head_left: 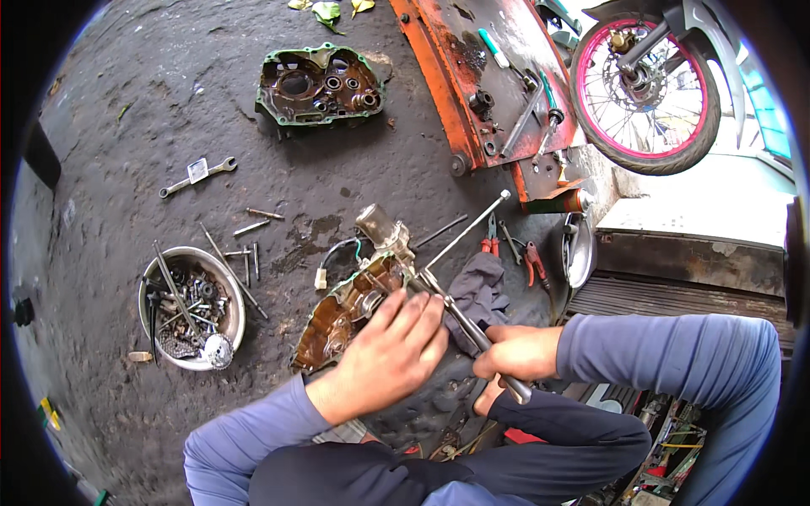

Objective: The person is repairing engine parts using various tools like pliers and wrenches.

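Note:
My right hand [515, 352] is closed round the handle of a ratchet wrench [466, 322], whose head end lies at the engine case half. The oily brown inside of that engine case half [337, 325] shows on the ground in front of me. My left hand [396, 350] is closed over its near right edge, fingertips close to the wrench head; exactly what lies beneath them is hidden. A silver starter motor [380, 226] sits at the case's far end, with a wire and white connector [321, 278] beside it. A long T-handle bar [468, 229] slants away past the case.
Left stands a metal bowl [240, 316] of small parts, with loose bolts [251, 228] nearby. Farther off lie a combination wrench [197, 174] and another case half [321, 87]. Red-handled pliers [533, 263] and a grey rag [481, 291] lie right, below an orange stand [456, 110] and motorcycle wheel [700, 126].

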Demonstrator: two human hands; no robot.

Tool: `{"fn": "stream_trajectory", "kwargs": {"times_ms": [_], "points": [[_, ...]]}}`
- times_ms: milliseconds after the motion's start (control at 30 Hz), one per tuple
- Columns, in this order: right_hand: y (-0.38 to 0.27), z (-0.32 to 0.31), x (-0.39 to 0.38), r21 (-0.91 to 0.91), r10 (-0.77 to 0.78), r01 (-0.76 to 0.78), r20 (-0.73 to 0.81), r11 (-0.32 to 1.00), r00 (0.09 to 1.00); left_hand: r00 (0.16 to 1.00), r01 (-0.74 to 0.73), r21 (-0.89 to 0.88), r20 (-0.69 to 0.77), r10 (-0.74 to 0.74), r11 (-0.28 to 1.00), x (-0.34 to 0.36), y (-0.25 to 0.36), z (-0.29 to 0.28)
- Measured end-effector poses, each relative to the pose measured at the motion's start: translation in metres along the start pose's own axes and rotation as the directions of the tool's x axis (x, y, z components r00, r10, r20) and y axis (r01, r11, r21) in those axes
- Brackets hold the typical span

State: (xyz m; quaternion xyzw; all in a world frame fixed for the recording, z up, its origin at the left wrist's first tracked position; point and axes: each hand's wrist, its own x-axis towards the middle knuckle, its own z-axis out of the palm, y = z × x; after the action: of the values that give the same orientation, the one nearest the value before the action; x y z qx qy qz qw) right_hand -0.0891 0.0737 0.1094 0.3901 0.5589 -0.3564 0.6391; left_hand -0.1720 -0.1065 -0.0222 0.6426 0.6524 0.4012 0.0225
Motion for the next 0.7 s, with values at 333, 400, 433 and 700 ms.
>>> {"fn": "stream_trajectory", "kwargs": {"times_ms": [333, 400, 433, 700], "points": [[-0.045, -0.004, -0.013, -0.471, -0.065, 0.084, 0.057, 0.878, 0.996, 0.994, -0.078, 0.242, 0.087, 0.058, 0.967, -0.019, 0.003, 0.013], [-0.042, -0.003, -0.016, -0.397, 0.013, 0.005, 0.044, 0.918, 0.999, 0.995, -0.086, 0.254, 0.061, 0.073, 0.963, -0.017, 0.003, 0.010], [-0.046, -0.006, -0.015, -0.315, 0.065, -0.045, 0.054, 0.948, 0.996, 0.994, -0.100, 0.276, 0.066, 0.085, 0.956, -0.017, 0.001, 0.010], [-0.046, -0.012, -0.019, -0.166, 0.092, -0.071, 0.121, 0.984, 0.988, 0.991, -0.121, 0.287, 0.093, 0.098, 0.950, -0.017, -0.004, 0.006]]}}
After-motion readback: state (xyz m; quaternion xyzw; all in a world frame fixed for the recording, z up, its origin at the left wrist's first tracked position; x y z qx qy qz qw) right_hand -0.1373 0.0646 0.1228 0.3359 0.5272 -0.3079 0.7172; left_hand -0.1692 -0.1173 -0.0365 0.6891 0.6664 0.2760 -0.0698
